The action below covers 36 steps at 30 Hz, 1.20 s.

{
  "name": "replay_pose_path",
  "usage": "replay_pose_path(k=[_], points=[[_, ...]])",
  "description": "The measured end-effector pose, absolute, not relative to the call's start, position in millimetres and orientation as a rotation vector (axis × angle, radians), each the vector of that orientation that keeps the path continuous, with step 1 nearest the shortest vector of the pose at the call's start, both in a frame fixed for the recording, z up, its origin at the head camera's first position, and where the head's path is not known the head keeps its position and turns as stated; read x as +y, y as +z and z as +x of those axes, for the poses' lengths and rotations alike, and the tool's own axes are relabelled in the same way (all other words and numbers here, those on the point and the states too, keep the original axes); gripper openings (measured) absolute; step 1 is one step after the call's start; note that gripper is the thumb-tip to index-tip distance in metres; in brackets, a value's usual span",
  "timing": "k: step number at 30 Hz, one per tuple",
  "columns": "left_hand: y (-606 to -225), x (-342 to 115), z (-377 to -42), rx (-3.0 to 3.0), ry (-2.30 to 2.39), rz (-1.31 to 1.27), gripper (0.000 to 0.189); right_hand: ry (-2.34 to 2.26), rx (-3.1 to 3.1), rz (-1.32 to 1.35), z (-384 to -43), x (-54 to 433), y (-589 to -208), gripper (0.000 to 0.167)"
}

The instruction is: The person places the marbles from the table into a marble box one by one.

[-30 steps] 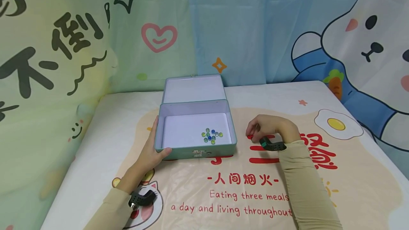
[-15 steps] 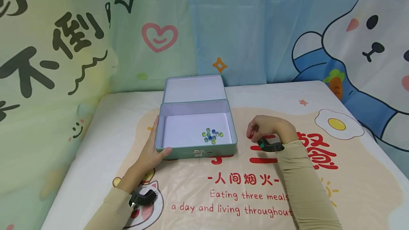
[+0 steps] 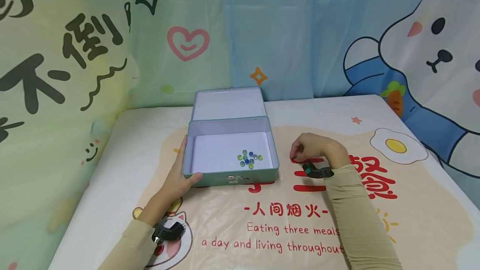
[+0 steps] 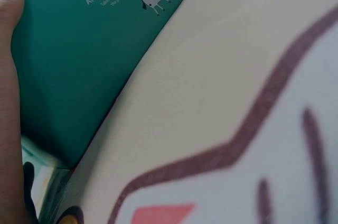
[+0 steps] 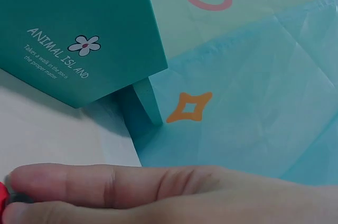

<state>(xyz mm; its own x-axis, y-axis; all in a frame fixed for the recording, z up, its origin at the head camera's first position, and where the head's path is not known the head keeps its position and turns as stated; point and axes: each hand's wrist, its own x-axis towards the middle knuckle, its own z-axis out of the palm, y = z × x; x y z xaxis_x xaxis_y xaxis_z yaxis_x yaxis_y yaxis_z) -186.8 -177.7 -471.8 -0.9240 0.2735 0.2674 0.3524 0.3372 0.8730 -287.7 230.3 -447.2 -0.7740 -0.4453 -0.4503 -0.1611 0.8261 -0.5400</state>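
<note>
A green tin box [image 3: 230, 179] with a pale inside stands in the middle of the table, its lid [image 3: 228, 105] tipped back. Several green and blue glass marbles [image 3: 247, 161] lie in its right front part. At the box's left front corner my left hand [image 3: 181, 178] grips it, thumb over the front edge and fingers along the left side. My right hand [image 3: 313, 147] is low over the table, right of the box. In the right wrist view its thumb and forefinger pinch a small dark, shiny thing [image 5: 20, 197], mostly hidden, that looks like a marble.
The table carries a printed cloth [image 3: 292, 257] with red lettering and cartoon figures. Behind it hangs a printed curtain [image 3: 285, 32], close behind the raised lid. Each wrist wears a black band [image 3: 168, 232].
My right fingertips have drawn up slightly, baring more of the red printed stroke under them. The left hand, the box and the marbles in it stay put.
</note>
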Motion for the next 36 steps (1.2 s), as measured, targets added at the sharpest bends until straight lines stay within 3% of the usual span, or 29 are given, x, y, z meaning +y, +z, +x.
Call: replay_pose_path(k=[36], points=[[-471.1,-176.7,-186.1,-2.507,-1.657,-0.584,0.11,-0.662,2.585,-0.47,-288.4,232.0,-444.9,0.015]])
